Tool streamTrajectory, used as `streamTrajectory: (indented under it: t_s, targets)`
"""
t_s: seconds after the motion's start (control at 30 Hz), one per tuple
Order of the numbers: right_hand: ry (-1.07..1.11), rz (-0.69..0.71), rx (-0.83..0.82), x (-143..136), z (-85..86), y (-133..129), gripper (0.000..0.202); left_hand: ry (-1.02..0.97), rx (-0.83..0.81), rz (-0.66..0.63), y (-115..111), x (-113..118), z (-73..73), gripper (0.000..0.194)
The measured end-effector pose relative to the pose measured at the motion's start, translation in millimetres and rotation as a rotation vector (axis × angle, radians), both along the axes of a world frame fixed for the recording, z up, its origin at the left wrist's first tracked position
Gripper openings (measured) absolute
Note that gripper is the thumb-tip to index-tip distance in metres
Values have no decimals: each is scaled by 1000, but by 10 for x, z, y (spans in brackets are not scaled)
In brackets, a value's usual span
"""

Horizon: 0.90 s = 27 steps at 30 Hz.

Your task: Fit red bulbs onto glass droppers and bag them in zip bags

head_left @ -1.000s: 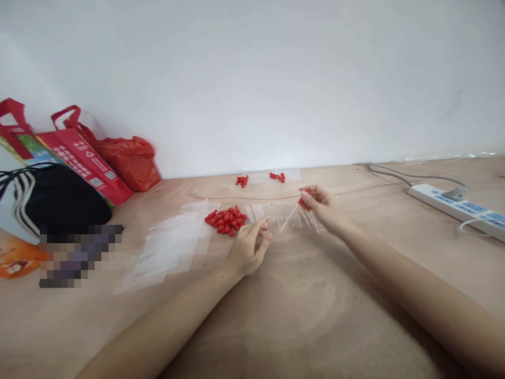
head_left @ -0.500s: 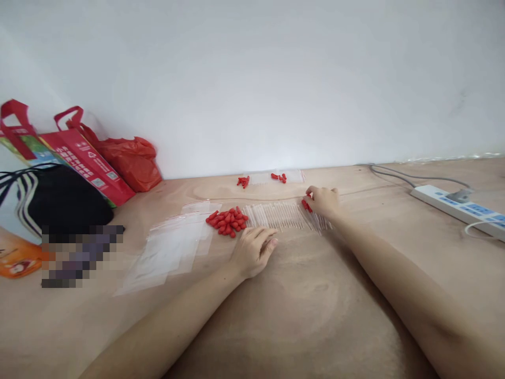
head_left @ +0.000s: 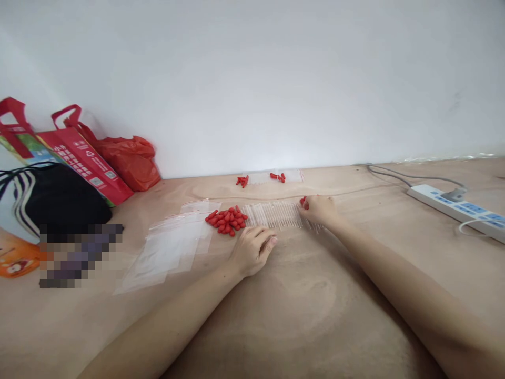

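Observation:
A heap of small red bulb-shaped pieces (head_left: 226, 220) lies on the wooden table, left of a long row of thin clear sticks (head_left: 274, 215). My left hand (head_left: 256, 250) rests on the table just below the heap and the row, fingers loosely curved and apart, holding nothing. Over the right end of the row is my right hand (head_left: 315, 209), its fingers bent downward. Red pieces (head_left: 303, 201) show at its fingertips; the grip itself is hidden behind the hand. Overlapping clear zip bags (head_left: 169, 247) lie left of the heap.
Near the wall, two small red groups (head_left: 242, 181) (head_left: 278, 177) lie by clear bags (head_left: 258, 178). Red shopping bags (head_left: 84, 160), a black bag (head_left: 67, 200) and an orange packet (head_left: 18, 255) stand at left. A white power strip (head_left: 469, 210) with cables is at right.
My right hand has shifted slightly left and down, its fingers now bent lower over the sticks and covering more of the red pieces. My left hand has stayed in place.

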State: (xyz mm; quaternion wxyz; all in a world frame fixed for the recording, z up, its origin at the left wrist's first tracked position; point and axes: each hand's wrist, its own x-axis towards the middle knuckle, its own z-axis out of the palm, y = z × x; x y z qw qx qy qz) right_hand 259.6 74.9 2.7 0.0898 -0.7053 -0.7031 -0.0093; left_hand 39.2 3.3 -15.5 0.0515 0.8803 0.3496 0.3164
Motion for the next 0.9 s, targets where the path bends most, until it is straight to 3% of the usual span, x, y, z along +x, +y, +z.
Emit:
streamTrajectory:
  t_s: [0.37,0.5,0.6,0.7,0.8,0.9]
  targets:
    - [15,-78,-10,-211,16,-41,20,-47,-6,4,18,4,-15,20]
    - [427,171,62,-353,68,-169,21,-181,-25,69,60,-1,-39,27]
    - [831,376,-15,-563,10,-272,17,-255,-22,129,80,-5,-44,32]
    - [1109,472,-126,-757,-84,-361,15,-276,-7,103,94,-21,-36,24]
    - [1237,552,-160,-847,-134,-448,18,-262,24,86,114,-54,-44,22]
    - [1222,560,-98,-795,-137,-526,21,-239,37,93,136,-89,-73,23]
